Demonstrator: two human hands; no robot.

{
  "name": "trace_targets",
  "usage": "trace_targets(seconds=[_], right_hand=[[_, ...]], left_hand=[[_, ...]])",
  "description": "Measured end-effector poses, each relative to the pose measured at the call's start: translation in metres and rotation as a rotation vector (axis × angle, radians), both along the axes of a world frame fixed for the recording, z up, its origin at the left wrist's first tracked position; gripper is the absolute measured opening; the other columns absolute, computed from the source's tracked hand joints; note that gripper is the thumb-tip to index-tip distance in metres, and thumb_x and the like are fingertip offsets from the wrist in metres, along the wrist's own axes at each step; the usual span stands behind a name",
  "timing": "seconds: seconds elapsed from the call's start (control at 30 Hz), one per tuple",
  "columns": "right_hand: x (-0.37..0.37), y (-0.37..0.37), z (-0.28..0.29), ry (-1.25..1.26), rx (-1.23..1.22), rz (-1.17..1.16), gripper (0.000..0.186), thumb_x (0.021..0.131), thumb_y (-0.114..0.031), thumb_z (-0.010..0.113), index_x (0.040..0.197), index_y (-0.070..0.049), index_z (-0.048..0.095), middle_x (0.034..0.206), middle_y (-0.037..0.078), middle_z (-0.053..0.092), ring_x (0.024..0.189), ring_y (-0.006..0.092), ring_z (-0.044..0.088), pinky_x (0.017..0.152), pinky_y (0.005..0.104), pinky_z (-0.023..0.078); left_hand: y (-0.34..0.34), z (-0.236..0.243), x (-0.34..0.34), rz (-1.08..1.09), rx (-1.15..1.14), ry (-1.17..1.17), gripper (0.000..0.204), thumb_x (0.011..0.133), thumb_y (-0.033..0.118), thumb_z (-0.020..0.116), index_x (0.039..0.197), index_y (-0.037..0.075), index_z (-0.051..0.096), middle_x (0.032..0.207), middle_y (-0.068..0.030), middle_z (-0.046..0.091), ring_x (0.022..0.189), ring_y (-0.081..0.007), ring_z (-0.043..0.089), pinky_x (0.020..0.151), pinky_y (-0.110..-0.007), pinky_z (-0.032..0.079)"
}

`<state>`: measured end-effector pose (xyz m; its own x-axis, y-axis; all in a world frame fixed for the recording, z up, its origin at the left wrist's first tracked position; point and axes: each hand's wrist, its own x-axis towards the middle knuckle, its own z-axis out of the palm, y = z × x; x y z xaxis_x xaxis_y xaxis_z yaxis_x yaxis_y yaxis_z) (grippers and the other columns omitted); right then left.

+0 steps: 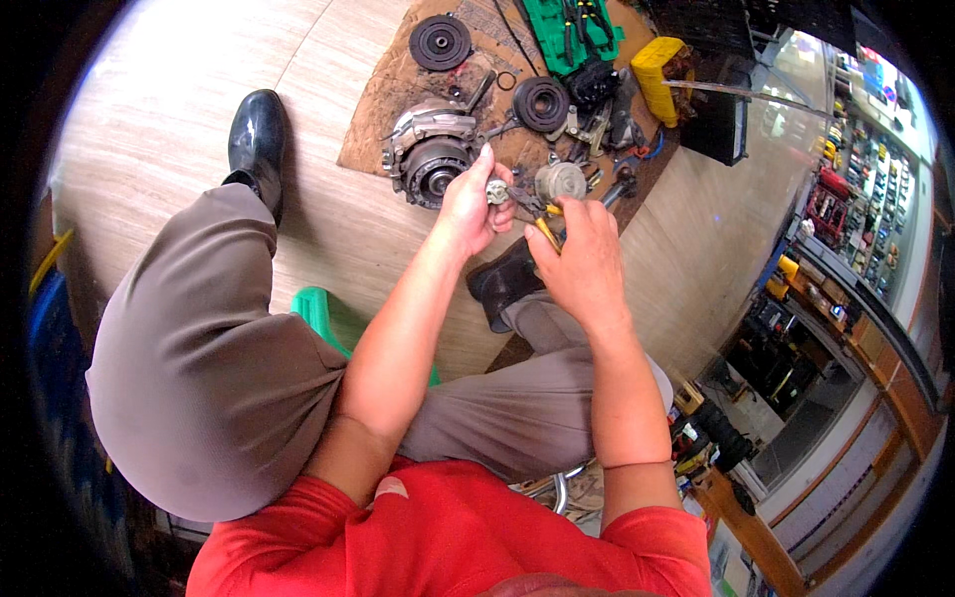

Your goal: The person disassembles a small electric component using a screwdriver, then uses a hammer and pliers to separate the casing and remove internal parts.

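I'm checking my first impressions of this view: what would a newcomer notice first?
Most likely the bright red shirt along the bottom edge, then, near the center, the left hand holding a small metal part while the right hand grips yellow-handled pliers. Beyond them, a bulky metal unit sits on a brown sheet, with a green tool case at the top.

At centre I see pliers (527, 202) with smooth, plastic-looking yellow grips (546, 234), beside a dull grey metal piece (495, 191). Above left, the pulley-fronted unit (433, 149) is rough metal, on matt, stained, cardboard-like sheeting (400, 85). Upper left, the floor (179, 129) looks smooth, the black boot (257, 134) glossy; lower down, matt cloth trousers (199, 328).
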<state>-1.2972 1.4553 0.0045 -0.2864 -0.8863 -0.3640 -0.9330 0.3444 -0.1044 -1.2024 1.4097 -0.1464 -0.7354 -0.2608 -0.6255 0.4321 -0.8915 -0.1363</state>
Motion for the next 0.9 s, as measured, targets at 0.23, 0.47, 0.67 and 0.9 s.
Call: trace_targets(seconds=[0.23, 0.47, 0.67, 0.9], right_hand=[[-0.0002, -0.0006, 0.001, 0.014, -0.007, 0.017, 0.049, 0.08, -0.03, 0.073, 0.117, -0.002, 0.059, 0.102, 0.017, 0.055, 0.099, 0.0364, 0.055, 0.086, 0.0463, 0.046], [0.0008, -0.0031, 0.0004, 0.016, -0.003, 0.023, 0.049, 0.08, -0.03, 0.073, 0.116, -0.002, 0.059, 0.102, 0.017, 0.056, 0.1, 0.0359, 0.054, 0.086, 0.0462, 0.046], [0.0011, -0.0046, 0.0005, 0.023, -0.008, 0.019, 0.049, 0.08, -0.03, 0.073, 0.117, -0.002, 0.059, 0.103, 0.017, 0.056, 0.1, 0.0362, 0.054, 0.086, 0.0465, 0.046], [0.0033, -0.0068, 0.0056, 0.039, -0.034, 0.076, 0.052, 0.076, -0.028, 0.077, 0.118, -0.004, 0.059, 0.104, 0.015, 0.054, 0.101, 0.035, 0.053, 0.085, 0.0456, 0.046]], left_hand=[[-0.0016, 0.001, -0.0009, 0.017, -0.198, -0.147, 0.049, 0.101, 0.051, 0.042, 0.079, 0.009, 0.054, 0.053, -0.0003, 0.043, 0.039, -0.0128, 0.039, 0.038, -0.027, 0.03], [-0.0045, 0.0029, 0.0017, 0.032, -0.224, -0.168, 0.049, 0.102, 0.05, 0.041, 0.079, 0.009, 0.053, 0.053, -0.0004, 0.044, 0.037, -0.012, 0.039, 0.037, -0.027, 0.03], [-0.0075, 0.0042, 0.0024, -0.03, -0.363, -0.324, 0.051, 0.102, 0.051, 0.041, 0.078, 0.008, 0.055, 0.056, -0.0008, 0.049, 0.04, -0.0099, 0.041, 0.038, -0.025, 0.032], [-0.0068, 0.0029, 0.0026, -0.097, -0.546, -0.458, 0.056, 0.102, 0.052, 0.041, 0.075, 0.006, 0.059, 0.058, -0.0008, 0.05, 0.05, -0.0106, 0.046, 0.047, -0.027, 0.038]])
